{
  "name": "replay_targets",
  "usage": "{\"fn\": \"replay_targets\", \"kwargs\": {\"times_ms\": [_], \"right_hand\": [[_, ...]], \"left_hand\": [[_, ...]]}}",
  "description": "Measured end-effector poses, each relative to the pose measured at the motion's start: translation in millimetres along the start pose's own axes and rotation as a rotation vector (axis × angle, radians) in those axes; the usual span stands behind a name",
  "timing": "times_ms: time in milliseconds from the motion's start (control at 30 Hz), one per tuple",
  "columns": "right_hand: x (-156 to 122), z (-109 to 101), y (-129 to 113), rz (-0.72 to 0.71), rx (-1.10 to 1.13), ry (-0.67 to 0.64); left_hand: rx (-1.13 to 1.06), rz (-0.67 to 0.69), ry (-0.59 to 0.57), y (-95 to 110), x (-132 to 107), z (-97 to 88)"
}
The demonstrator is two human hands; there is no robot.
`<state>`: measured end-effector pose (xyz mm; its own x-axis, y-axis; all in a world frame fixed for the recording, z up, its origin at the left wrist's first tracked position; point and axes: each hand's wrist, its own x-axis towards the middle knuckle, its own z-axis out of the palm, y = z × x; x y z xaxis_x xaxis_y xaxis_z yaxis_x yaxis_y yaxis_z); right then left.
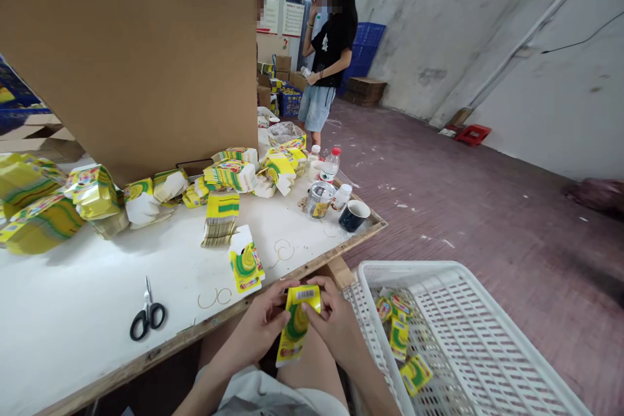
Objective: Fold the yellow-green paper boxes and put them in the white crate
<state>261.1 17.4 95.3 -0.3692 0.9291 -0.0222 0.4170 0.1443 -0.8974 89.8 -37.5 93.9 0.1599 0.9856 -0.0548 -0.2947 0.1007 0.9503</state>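
Observation:
Both my hands hold one small yellow and green carton over my lap, just off the table's front edge. My left hand pinches its left side near the top. My right hand grips its right side, fingers on the barcode flap. An assembled carton with a white flap open stands on the white table just ahead of my hands. A stack of flat cartons lies behind it.
Scissors and rubber bands lie on the table. A white plastic basket at my right holds several folded cartons. Piles of cartons, a dark cup, a jar and bottles sit further back. A cardboard sheet stands behind. A person stands beyond.

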Motion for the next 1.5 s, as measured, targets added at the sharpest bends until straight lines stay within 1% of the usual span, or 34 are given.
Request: {"fn": "replay_targets", "kwargs": {"times_ms": [67,133,200,267,333,400,467,500,533,567,633,667,700,733,767,800,833,933,1000,1033,1100,1167,1233,1300,1367,1400,1433,1500], "right_hand": [[-0.1,-0.6,2.0,-0.012,0.0,0.032],[-1.2,-1.3,3.4,-0.034,0.057,0.019],[-3.0,-2.1,4.2,-0.052,0.118,-0.008],[-4.8,-1.7,3.7,-0.062,0.126,0.013],[-6.2,0.2,1.8,-0.08,0.121,0.062],[-7.5,0.6,-0.7,-0.093,0.178,0.077],[-9.4,-7.2,-1.3,-0.087,0.219,0.074],[-10.7,-16.1,-0.1,-0.081,0.182,0.113],[-12.2,-28.6,2.3,-0.077,0.093,0.195],[-13.8,-44.2,5.9,-0.078,-0.04,0.316],[-17.0,-78.8,15.7,-0.084,-0.343,0.616],[-18.3,-94.1,21.0,-0.078,-0.459,0.728],[-19.1,-105.5,26.0,-0.068,-0.524,0.787],[-19.3,-111.7,30.1,-0.056,-0.541,0.808],[-18.7,-111.9,33.1,-0.038,-0.515,0.779],[-17.4,-106.1,34.7,-0.021,-0.456,0.72],[-15.3,-95.3,34.8,-0.004,-0.378,0.646],[-6.1,-45.9,26.9,0.037,-0.124,0.42],[-0.3,-13.9,17.5,0.038,0.039,0.3],[1.9,-1.0,12.6,0.032,0.105,0.245],[4.3,17.8,4.3,0.011,0.189,0.156],[4.6,30.0,-0.8,-0.009,0.228,0.094],[4.2,39.6,-2.6,-0.002,0.272,0.059],[4.8,48.6,-2.3,0.044,0.347,0.039],[7.0,55.9,-1.7,0.112,0.438,0.018],[8.8,58.1,-1.7,0.138,0.483,0.01],[10.7,59.0,-2.0,0.153,0.533,0.011],[14.4,56.4,-4.1,0.149,0.635,0.019]], "left_hand": [[0.002,0.013,0.021,0.2,0.7,0.6],[-0.027,0.023,0.044,0.0,2.3,0.8],[-0.064,0.024,0.043,0.2,3.8,1.2],[-0.079,0.022,0.041,0.7,5.0,2.9],[-0.075,0.019,0.052,1.2,6.0,6.4],[-0.058,0.015,0.048,1.0,7.0,10.3],[0.001,0.026,0.049,-0.4,7.8,11.2],[0.07,0.045,0.073,-1.7,7.9,9.2],[0.169,0.074,0.119,-3.6,7.7,5.1],[0.29,0.107,0.183,-6.1,7.2,-1.2],[0.563,0.167,0.335,-13.6,5.2,-19.2],[0.683,0.179,0.401,-18.6,3.9,-29.9],[0.792,0.172,0.451,-24.1,2.5,-40.5],[0.897,0.15,0.482,-29.7,1.1,-50.5],[0.98,0.118,0.5,-34.9,-0.2,-59.0],[1.04,0.084,0.486,-39.3,-1.4,-65.8],[1.081,0.054,0.471,-42.3,-2.5,-70.7],[1.106,-0.004,0.456,-43.4,-5.4,-75.4],[1.103,-0.001,0.464,-40.6,-6.9,-74.6],[1.109,0.01,0.464,-39.4,-7.6,-74.5],[1.138,0.038,0.453,-38.5,-9.1,-75.6],[1.162,0.064,0.443,-38.7,-10.9,-78.7],[1.154,0.12,0.459,-38.5,-13.7,-81.1],[1.101,0.223,0.518,-36.3,-17.5,-79.7],[1.016,0.356,0.562,-32.3,-21.7,-72.2],[0.975,0.421,0.541,-30.1,-23.7,-66.2],[0.938,0.476,0.482,-27.9,-25.5,-58.9],[0.877,0.54,0.293,-24.6,-28.1,-42.7]]}}
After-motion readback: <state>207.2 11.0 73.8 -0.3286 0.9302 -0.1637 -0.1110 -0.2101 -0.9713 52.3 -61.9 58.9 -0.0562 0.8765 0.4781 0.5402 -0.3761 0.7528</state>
